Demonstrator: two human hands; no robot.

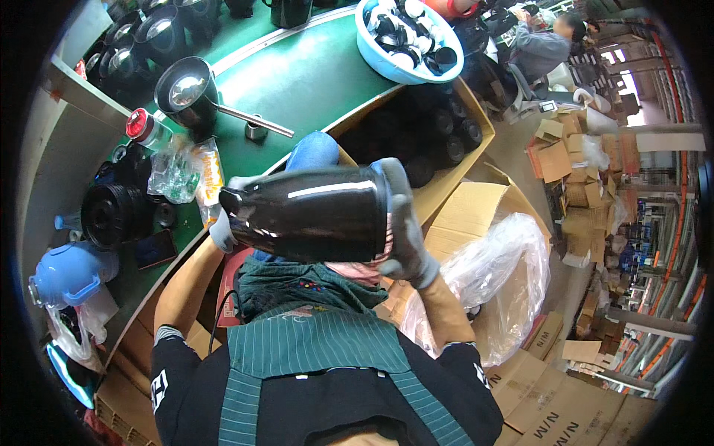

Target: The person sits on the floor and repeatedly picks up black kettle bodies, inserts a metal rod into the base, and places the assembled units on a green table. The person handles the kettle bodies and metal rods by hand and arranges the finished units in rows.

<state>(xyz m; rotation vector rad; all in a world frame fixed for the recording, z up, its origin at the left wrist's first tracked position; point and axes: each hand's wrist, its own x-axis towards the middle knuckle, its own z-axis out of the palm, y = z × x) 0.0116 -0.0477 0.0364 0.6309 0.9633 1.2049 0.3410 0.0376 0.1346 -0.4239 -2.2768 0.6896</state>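
A glossy black jug-like vessel lies sideways above my lap, its narrower end to the left. My left hand, in a grey glove, grips that narrow end; most of its fingers are behind the vessel. At the wide right end, my gloved right hand is closed around the rim. A pink-and-white striped cloth shows under the vessel, beside the right hand's fingers. Whether that hand also holds the cloth cannot be made out.
A green table carries a black pot and a blue basin of small parts. At right stand a carton of dark parts and an open carton with clear plastic. A blue jug is at left; another person sits far right.
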